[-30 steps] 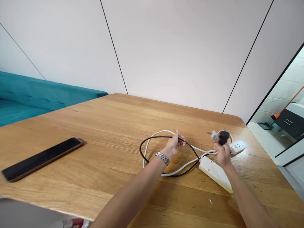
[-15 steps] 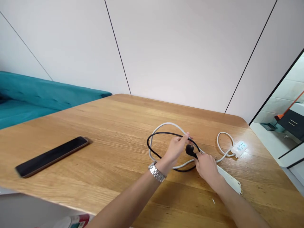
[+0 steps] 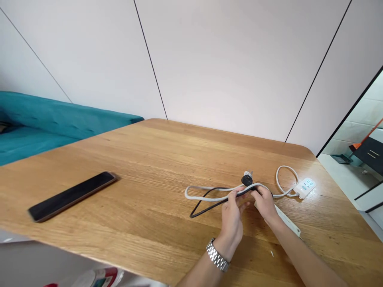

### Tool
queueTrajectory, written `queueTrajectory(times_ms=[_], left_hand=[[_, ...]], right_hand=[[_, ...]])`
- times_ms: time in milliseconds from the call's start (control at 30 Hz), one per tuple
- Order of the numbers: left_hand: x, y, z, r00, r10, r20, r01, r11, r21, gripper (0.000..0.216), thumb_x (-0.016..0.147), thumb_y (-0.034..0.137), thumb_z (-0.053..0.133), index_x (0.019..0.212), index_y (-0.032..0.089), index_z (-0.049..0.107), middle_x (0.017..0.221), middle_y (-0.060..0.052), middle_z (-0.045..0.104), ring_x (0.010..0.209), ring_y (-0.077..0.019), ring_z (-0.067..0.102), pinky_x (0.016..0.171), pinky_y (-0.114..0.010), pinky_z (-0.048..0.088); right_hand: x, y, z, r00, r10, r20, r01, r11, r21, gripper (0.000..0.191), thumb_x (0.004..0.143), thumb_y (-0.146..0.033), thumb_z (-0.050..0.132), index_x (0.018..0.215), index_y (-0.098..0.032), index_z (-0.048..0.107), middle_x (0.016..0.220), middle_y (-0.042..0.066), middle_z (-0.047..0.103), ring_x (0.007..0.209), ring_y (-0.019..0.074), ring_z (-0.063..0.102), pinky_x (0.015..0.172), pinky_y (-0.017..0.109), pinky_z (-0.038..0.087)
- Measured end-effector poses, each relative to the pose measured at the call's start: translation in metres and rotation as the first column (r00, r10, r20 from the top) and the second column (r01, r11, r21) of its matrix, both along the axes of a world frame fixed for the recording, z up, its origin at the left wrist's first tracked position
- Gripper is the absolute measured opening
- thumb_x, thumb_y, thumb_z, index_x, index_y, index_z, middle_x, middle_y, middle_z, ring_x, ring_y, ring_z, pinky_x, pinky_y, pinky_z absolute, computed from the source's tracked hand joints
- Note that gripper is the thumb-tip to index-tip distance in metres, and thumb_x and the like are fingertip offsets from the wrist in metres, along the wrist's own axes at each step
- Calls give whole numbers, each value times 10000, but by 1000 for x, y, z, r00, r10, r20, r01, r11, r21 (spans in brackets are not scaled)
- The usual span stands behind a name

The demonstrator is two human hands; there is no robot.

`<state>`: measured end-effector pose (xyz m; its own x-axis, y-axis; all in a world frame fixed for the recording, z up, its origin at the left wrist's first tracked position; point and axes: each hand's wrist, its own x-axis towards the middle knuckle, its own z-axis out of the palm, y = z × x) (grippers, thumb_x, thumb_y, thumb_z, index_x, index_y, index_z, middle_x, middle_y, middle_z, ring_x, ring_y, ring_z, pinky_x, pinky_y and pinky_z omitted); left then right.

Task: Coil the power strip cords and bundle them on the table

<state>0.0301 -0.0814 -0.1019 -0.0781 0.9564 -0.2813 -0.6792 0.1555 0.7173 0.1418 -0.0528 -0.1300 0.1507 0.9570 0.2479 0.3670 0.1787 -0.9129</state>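
Note:
A white cable [image 3: 209, 199] and a black cable [image 3: 206, 210] are gathered in flattened loops that stick out to the left over the wooden table. My left hand [image 3: 232, 217], with a metal watch at its wrist, pinches both cables near their right end. Close beside it, my right hand [image 3: 263, 203] is closed on the cables just below the plugs; its fingertips are partly hidden. A black plug [image 3: 247, 180] stands above the hands, with a white plug [image 3: 248, 173] behind it. A white power strip [image 3: 289, 221] lies partly under my right forearm.
A smaller white socket block [image 3: 307, 186] with a curled white cord lies at the right of the wooden table [image 3: 161, 159]. On the left rests a long flat black object [image 3: 72, 196]. A teal sofa [image 3: 74, 119] stands beyond the left edge, and a pale wall behind.
The wide round loops have been drawn together into narrow, flattened ones. My left hand moved right and nearer to me, beside my right hand. The white plug now shows behind the black one.

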Motion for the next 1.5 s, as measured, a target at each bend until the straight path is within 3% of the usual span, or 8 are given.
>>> queueTrajectory(times_ms=[200, 333, 533, 700, 967, 1167, 1267, 1500], left_hand=[[-3, 21, -10, 945, -324, 49, 326, 918, -227, 314, 874, 404, 470, 729, 143, 568, 617, 5, 558, 447, -86, 498, 438, -216, 377], [-20, 39, -14, 700, -606, -377, 554, 795, -249, 506, 816, 604, 463, 566, 165, 504, 495, 18, 467, 407, -99, 428, 441, -228, 283], [-37, 52, -16, 203, 173, -964, 421, 873, 246, 393, 796, 325, 532, 457, 174, 402, 600, -19, 439, 646, -158, 449, 615, -280, 312], [-29, 44, -17, 596, -10, -803, 541, 744, 392, 143, 789, 278, 560, 697, 172, 588, 852, -39, 577, 837, -173, 517, 775, -287, 416], [2, 52, -17, 892, -155, -424, 296, 910, 291, 403, 731, 520, 656, 923, 166, 683, 1007, -95, 674, 984, -228, 591, 896, -313, 439], [-8, 59, -4, 860, -48, -508, 269, 889, 371, 374, 806, 542, 555, 755, 197, 689, 944, -93, 687, 957, -232, 594, 917, -329, 421], [-12, 63, 3, 868, -97, -487, 333, 841, 427, 392, 804, 561, 550, 651, 208, 623, 808, -72, 652, 817, -201, 585, 828, -308, 451], [-54, 91, 22, 801, -35, -598, 305, 883, 356, 418, 714, 555, 628, 538, 178, 587, 651, -50, 597, 692, -168, 539, 747, -286, 429]], right_hand=[[-2, 4, 1, 970, 17, -244, -9, 999, 35, 409, 798, -553, 537, 599, -197, 499, 556, -38, 457, 551, 122, 401, 543, 250, 348], [-1, 6, -2, 981, -32, -189, 46, 996, 71, 409, 778, -562, 583, 639, -179, 554, 593, -23, 503, 594, 133, 435, 569, 254, 362], [-5, -1, -7, 990, -4, -141, 19, 994, 107, 350, 821, -499, 570, 702, -171, 597, 663, -2, 570, 672, 157, 506, 644, 263, 410], [-7, -7, -6, 985, 46, -169, -21, 989, 147, 366, 887, -490, 466, 897, -174, 651, 817, 45, 647, 805, 194, 571, 763, 297, 456], [-6, -10, 13, 996, 62, 66, -65, 996, 58, 407, 912, -469, 362, 809, -184, 634, 743, 43, 646, 724, 198, 583, 691, 295, 460], [20, -11, 46, 793, -248, 557, 73, 946, 317, 358, 806, -495, 560, 933, -167, 629, 958, 115, 639, 939, 270, 562, 839, 389, 415], [21, -10, 43, 700, -94, 708, -164, 943, 288, 600, 783, -541, 599, 1221, -141, 511, 1211, 161, 549, 1144, 302, 473, 959, 445, 372], [16, -25, 38, 608, 163, 777, -372, 923, 97, 303, 890, -373, 532, 1137, -198, 552, 1141, 105, 596, 1060, 246, 525, 915, 401, 410]])
